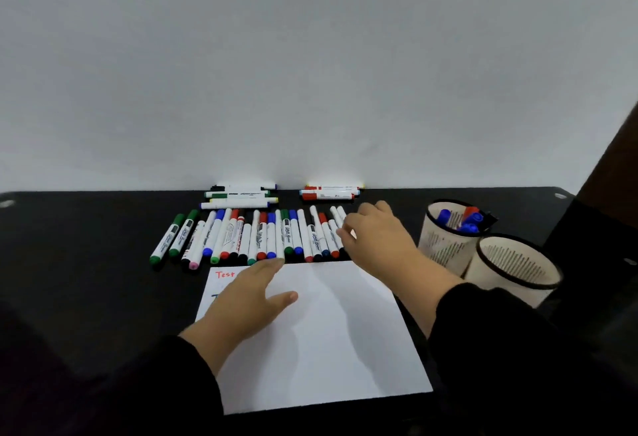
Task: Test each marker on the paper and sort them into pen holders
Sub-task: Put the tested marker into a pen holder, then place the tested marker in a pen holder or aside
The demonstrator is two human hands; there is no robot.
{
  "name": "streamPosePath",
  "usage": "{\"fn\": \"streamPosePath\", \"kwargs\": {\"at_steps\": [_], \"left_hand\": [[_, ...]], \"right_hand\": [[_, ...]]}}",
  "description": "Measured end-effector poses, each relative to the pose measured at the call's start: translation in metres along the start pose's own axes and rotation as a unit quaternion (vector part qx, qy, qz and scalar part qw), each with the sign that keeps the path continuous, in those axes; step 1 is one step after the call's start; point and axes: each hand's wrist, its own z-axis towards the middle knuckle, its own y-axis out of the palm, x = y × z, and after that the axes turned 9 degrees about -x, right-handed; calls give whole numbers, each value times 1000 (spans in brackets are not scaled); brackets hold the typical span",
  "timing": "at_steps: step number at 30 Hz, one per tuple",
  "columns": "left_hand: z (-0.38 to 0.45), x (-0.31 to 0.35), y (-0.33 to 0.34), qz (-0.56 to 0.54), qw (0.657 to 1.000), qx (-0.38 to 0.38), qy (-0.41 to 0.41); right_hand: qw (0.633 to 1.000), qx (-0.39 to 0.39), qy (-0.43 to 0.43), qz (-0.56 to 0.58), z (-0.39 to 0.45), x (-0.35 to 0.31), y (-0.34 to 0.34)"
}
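Note:
A white sheet of paper lies on the black table, with "Test" written in red at its top left. Beyond it lies a row of several white markers with coloured caps. My left hand rests flat on the paper's left part, fingers straight. My right hand is over the right end of the row, its fingertips curled on a white marker there. Two mesh pen holders stand at the right: the far one holds blue and red markers, the near one shows nothing inside.
Two small piles of markers lie against the wall, one pile at the middle and one pile to its right. A dark object rises at the right edge. The black table runs left of the paper.

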Motion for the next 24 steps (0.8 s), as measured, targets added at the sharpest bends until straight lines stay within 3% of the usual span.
{"fn": "streamPosePath", "kwargs": {"at_steps": [6, 11, 17, 24], "left_hand": [[-36, -80, -32, 39, 990, 67, -113], [-57, -136, -60, 66, 976, 51, -200], [-67, -180, -60, 88, 973, 17, -215], [-67, -186, -56, 84, 974, 46, -206]], "right_hand": [[994, -19, -80, 76, 33, -72, 36], [982, -42, -132, 130, 62, -131, 56], [970, -95, -186, 120, 99, -192, 65], [957, -148, -249, 31, 136, -240, 75]]}}
